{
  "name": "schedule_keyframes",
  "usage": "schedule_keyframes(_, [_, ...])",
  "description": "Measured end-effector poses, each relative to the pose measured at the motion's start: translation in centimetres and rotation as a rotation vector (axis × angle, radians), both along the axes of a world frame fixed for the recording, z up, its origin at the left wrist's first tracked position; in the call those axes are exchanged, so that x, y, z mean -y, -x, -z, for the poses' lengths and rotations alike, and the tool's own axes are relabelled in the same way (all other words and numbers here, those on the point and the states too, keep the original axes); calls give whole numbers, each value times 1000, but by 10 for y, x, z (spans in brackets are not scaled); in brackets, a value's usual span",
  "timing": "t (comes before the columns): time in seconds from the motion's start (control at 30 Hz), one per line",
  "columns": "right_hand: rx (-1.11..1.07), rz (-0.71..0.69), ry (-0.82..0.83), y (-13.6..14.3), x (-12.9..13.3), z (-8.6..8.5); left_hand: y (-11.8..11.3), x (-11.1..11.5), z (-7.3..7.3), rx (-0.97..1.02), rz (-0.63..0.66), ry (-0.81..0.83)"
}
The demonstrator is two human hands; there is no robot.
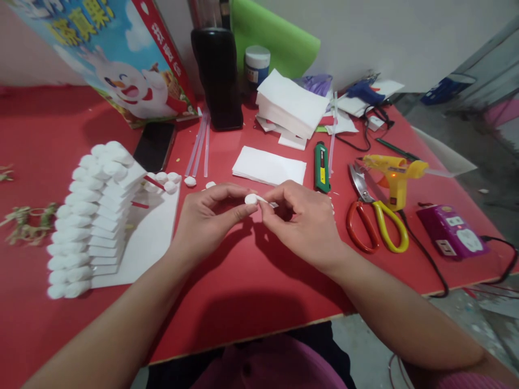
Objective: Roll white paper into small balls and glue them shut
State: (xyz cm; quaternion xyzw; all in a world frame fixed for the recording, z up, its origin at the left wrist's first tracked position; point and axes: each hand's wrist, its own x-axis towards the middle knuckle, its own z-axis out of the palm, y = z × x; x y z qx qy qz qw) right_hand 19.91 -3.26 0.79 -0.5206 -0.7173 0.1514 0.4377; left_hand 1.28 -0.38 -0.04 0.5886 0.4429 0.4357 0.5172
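Between my two hands is a small white paper roll point(251, 199) with a loose tail toward the right. My left hand point(217, 213) pinches its rolled end between thumb and fingers. My right hand point(302, 221) pinches the flat tail of the same paper. Just beyond my hands lies a short stack of white paper strips point(268, 166). To the left, rows of white rolled pieces point(77, 221) with flat white tabs rest overlapping on a white sheet point(156, 254). A few small white rolls point(172, 181) sit on the sheet's far corner.
A green utility knife point(321, 167), red-and-yellow-handled scissors point(375, 216), a yellow glue gun point(395, 173) and a purple power socket point(452, 232) lie to the right. Behind are a paper stack point(292, 105), clear glue sticks point(198, 146), a black phone point(154, 146) and a printed box point(130, 65).
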Motion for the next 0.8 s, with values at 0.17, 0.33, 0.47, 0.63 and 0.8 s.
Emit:
schedule_keyframes(0.17, [6, 6, -27, 1, 1, 1, -2, 1, 0, 29, -24, 14])
schedule_keyframes(0.33, [-37, -11, 10, 2, 1, 2, -2, 0, -1, 49, -22, 26])
schedule_keyframes(0.47, [-52, -66, -14, 1, 0, 3, -1, 0, -3, 98, -42, 49])
schedule_keyframes(0.63, [-75, -155, 1, -1, 0, 1, 3, 1, -6, 118, 17, 98])
schedule_keyframes(0.8, [5, -154, -52, -3, -1, 2, 5, 0, -7, 54, 38, 96])
